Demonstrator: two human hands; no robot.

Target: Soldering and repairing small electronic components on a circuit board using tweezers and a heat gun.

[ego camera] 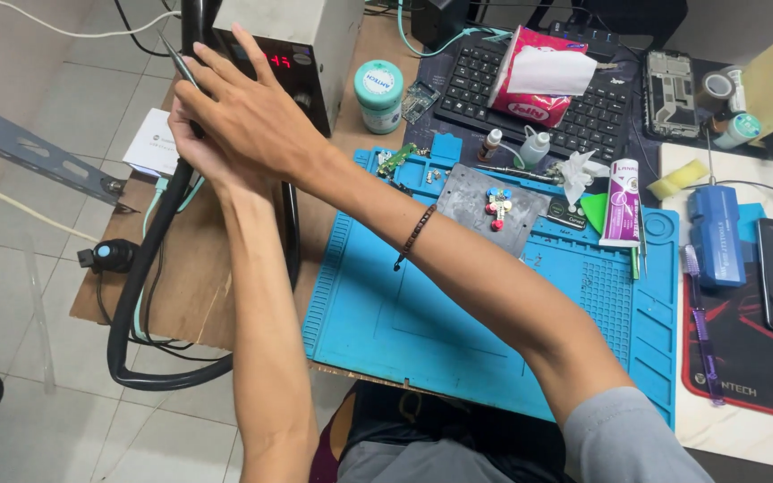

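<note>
At the far left, a thick black hose [140, 295] loops off the wooden bench edge up to both hands. The left hand [197, 148] sits mostly hidden under the right; its grip cannot be told. The right hand [248, 107] lies over it, fingers spread, a thin tweezer [176, 58] pinched at the thumb side, against the grey heating station [301, 45]. Judged step: seating the hot-air handle. Rightward, the blue work mat [404, 313] carries a small board fixture [494, 207]; returning there calls for a steady, controlled reach.
</note>
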